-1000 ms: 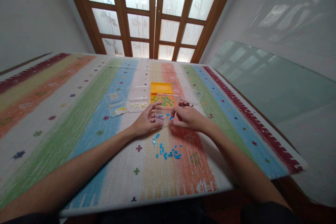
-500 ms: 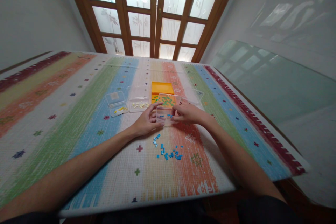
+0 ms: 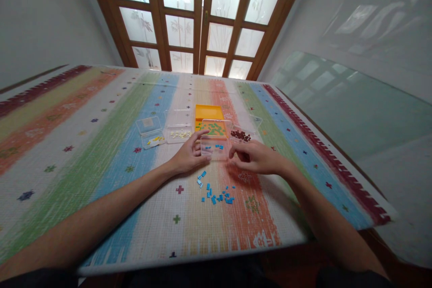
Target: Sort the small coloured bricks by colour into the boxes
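Note:
A clear plastic box (image 3: 216,155) with its lid raised stands in front of me, with a few small blue bricks (image 3: 219,147) inside. My left hand (image 3: 189,152) grips the box's left side, thumb at the front and fingers at the back. To the right of the box, my right hand (image 3: 254,157) hovers with fingers loosely curled. Its thumb and index tips look slightly apart, and nothing shows between them. Nearer to me, several loose blue bricks (image 3: 220,197) lie scattered on the striped tablecloth (image 3: 151,216).
Behind the hands stand an orange box (image 3: 208,111) with green pieces, a clear box (image 3: 178,128) with cream pieces and a smaller clear box (image 3: 148,131) with yellow pieces. Dark brown pieces (image 3: 240,135) fill another clear box at the right. The table's front edge is close to me.
My right hand has drawn out of the box, rightward and slightly toward me, uncovering the brown pieces. My left hand stays on the box.

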Motion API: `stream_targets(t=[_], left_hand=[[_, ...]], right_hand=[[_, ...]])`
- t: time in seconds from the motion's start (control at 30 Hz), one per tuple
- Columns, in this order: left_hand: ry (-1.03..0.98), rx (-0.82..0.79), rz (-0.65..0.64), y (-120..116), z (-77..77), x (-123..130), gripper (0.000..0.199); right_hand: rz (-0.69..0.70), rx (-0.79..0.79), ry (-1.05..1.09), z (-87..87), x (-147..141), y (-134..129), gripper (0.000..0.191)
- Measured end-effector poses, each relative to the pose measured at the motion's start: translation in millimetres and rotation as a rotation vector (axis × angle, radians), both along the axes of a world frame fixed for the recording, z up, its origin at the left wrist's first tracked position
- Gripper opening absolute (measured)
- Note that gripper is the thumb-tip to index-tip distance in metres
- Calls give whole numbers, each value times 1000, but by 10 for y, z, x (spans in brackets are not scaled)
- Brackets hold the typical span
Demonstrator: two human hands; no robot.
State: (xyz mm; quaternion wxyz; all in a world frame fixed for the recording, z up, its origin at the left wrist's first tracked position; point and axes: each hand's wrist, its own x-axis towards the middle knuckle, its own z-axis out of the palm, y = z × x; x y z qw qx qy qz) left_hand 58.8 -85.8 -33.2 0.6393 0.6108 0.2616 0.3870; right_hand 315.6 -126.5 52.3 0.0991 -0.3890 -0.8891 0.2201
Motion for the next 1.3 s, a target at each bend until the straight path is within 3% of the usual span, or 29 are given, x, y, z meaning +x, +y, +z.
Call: stream_targets(t=[0.13,0.23,0.5,0.93,1.3], left_hand=[[25,-8,23,-7,21,-4,82],[31,-27,26,-9,29,-9,82],[29,-21,26,10,17,-19,83],[49,-16,43,-6,26,-15,82],[30,10,19,-1,11,-13,81]], right_hand=[[49,-263,-32,-72,37,-206,20],[23,-326,-36,-180,39,-324,19],[-51,-328,7,-370,5,-479,12],[62,-204,-10,-368,-97,-465,21],[37,-191,-68,-324,-113,-457,23]])
